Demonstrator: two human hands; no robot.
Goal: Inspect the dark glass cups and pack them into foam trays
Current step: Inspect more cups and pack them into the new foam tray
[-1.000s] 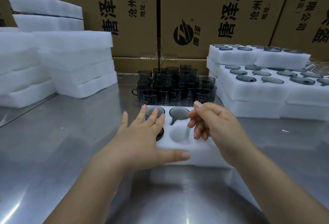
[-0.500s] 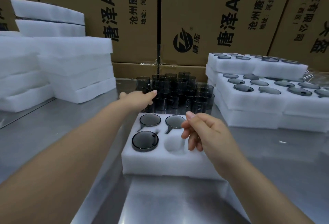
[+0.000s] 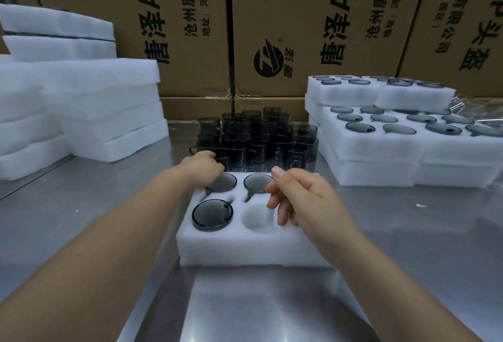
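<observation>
Snugly, round glass cups (image 3: 212, 215) — spongy tray (image 3: 245, 249)

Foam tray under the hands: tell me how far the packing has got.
Done: filled trays stacked at right, and three cups seated in the front tray. In hand: the left hand reaches into the loose cups; grip unclear. The right hand hovers empty. Left: one visible empty pocket, plus those loose cups.
</observation>
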